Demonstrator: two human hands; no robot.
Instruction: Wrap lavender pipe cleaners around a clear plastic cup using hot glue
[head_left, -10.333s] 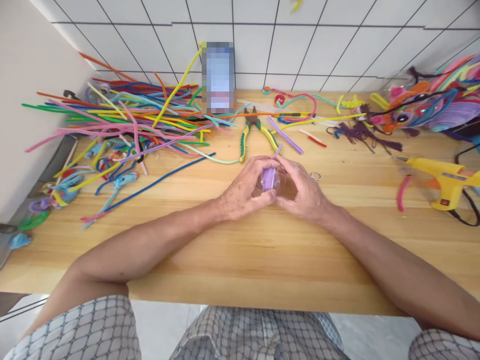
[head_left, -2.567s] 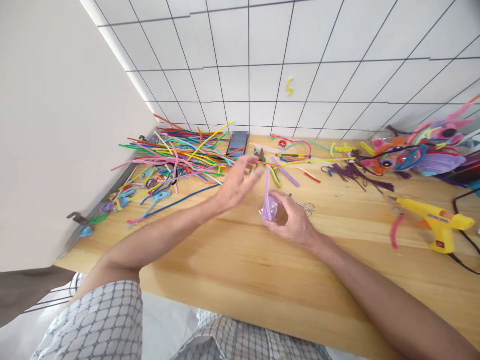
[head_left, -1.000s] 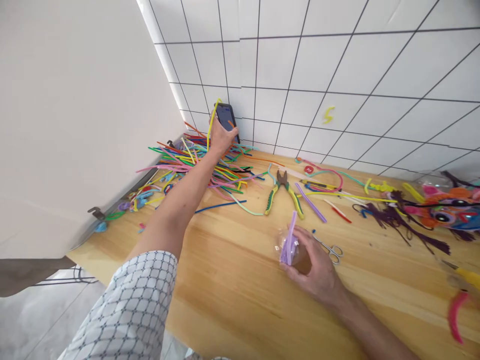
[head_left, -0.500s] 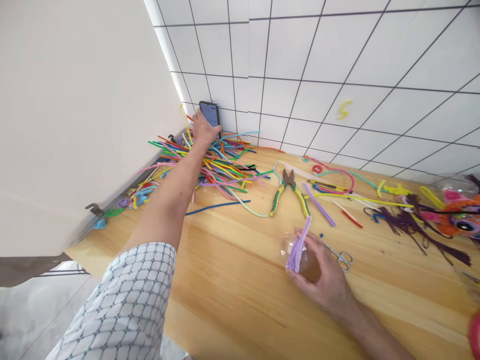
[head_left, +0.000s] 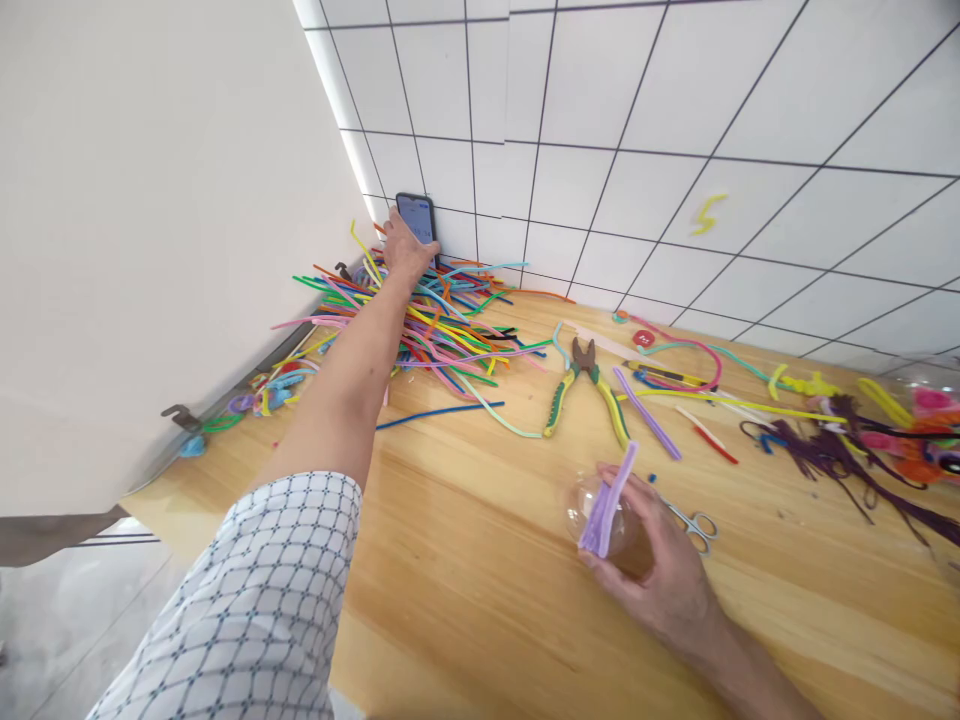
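My left hand (head_left: pixel 409 247) is stretched out to a smartphone (head_left: pixel 417 214) that leans on the tiled wall. Its thumb is at the phone's right edge and its fingers are at the left, so the hand spans the lower part of the phone. Under that wrist spreads a heap of coloured pipe cleaners (head_left: pixel 450 335). In my right hand (head_left: pixel 667 570) is a clear plastic ball (head_left: pixel 579 505), held between thumb and fingers above the wooden table. Folded purple pipe cleaners (head_left: pixel 609 510) show at the ball, one end sticking up; whether they are inside or against it I cannot tell.
Pliers (head_left: pixel 583 385) with yellow-green handles lie beyond the ball. Small scissors (head_left: pixel 697 525) are beside my right hand. A yellow cutter (head_left: pixel 667 374), a loose purple pipe cleaner (head_left: pixel 646 413) and dark purple strands (head_left: pixel 832 455) lie to the right. A pale panel (head_left: pixel 172 250) stands at left.
The view has shifted slightly, so the things at right sit a little farther right. Both hands keep their hold on the phone and the ball.
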